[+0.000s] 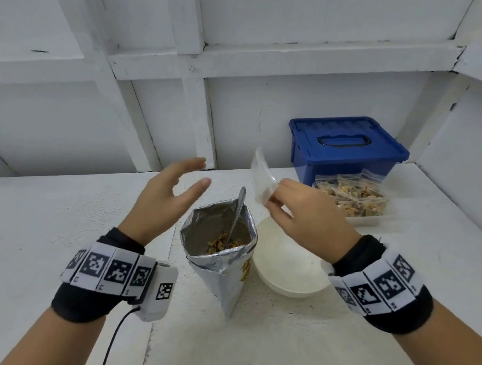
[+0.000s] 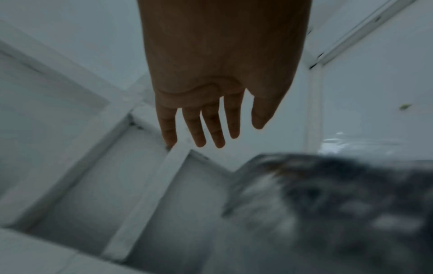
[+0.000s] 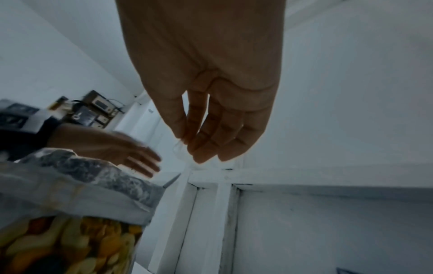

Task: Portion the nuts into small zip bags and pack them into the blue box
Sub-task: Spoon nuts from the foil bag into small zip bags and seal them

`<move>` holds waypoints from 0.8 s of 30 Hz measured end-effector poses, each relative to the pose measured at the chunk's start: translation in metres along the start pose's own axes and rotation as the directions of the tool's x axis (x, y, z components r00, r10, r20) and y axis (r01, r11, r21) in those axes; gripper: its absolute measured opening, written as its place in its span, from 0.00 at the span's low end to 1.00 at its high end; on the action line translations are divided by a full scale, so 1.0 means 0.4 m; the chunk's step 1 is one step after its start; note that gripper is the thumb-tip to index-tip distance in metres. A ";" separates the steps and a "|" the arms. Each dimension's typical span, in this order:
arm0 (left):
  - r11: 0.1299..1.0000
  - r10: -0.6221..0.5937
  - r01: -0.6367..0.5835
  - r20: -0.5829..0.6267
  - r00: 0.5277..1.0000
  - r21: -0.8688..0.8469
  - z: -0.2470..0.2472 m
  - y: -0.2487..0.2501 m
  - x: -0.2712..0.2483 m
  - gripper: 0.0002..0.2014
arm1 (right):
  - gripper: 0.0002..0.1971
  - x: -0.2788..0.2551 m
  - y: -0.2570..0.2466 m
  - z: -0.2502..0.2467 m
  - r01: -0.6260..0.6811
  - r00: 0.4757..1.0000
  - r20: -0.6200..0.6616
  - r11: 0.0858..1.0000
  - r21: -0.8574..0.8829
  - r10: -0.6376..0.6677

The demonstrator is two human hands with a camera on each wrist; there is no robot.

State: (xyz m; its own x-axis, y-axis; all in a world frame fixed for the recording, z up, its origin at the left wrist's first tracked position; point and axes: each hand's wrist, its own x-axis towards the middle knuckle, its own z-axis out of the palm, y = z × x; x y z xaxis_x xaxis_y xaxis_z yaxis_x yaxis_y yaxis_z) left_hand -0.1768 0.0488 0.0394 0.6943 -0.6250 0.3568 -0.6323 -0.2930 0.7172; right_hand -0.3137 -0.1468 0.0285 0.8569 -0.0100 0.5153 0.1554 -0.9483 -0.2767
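Note:
A silver foil nut bag (image 1: 221, 250) stands open at the table's middle, nuts (image 1: 223, 243) at its bottom and a metal spoon (image 1: 237, 210) leaning inside. My right hand (image 1: 274, 200) pinches an empty clear small zip bag (image 1: 263, 178) above and right of the foil bag. My left hand (image 1: 200, 173) hovers open above and left of the foil bag (image 2: 339, 213), fingers straight, holding nothing. The closed blue box (image 1: 344, 149) stands at the back right. In the right wrist view the thumb and fingers (image 3: 201, 140) meet on the thin plastic, near the foil bag (image 3: 82, 185).
A clear tray (image 1: 370, 218) with several filled zip bags of nuts (image 1: 352, 196) sits in front of the blue box. A white bowl (image 1: 288, 263) lies right of the foil bag. White panelled walls close the back and right. A black cable (image 1: 111, 345) runs from my left wrist.

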 end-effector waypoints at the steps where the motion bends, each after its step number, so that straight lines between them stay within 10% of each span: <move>1: 0.999 0.017 -0.015 0.050 0.999 -0.034 0.003 0.027 0.001 0.31 | 0.11 0.009 -0.013 0.003 0.021 1.000 0.003 1.000 -0.016 -0.021; 5: 0.990 0.087 -0.062 0.207 0.975 -0.124 0.029 0.078 -0.002 0.45 | 0.14 0.027 -0.050 0.017 0.094 0.996 -0.013 0.995 0.027 -0.093; 11: 0.975 0.139 -0.111 0.140 0.980 -0.191 0.048 0.079 -0.016 0.31 | 0.22 0.027 -0.073 0.030 0.155 0.986 -0.068 0.984 0.086 -0.149; 20: 0.987 0.160 -0.158 0.082 0.984 -0.022 0.028 0.065 -0.032 0.26 | 0.05 0.037 -0.063 -0.020 -0.172 0.981 0.019 0.817 0.550 0.194; 24: 0.978 0.186 -0.197 0.145 0.972 0.072 0.025 0.073 -0.038 0.28 | 0.07 0.057 -0.090 -0.038 -0.234 0.971 0.200 0.724 0.648 0.135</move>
State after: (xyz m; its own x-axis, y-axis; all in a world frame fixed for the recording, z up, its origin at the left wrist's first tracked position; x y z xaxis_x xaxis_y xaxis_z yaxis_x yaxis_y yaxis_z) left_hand -0.2093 0.0423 0.0491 0.5076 -0.7668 0.3929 -0.7800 -0.2152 0.5877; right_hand -0.3074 -0.1178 0.0626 0.9508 -0.0740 0.3008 0.2307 -0.4790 -0.8469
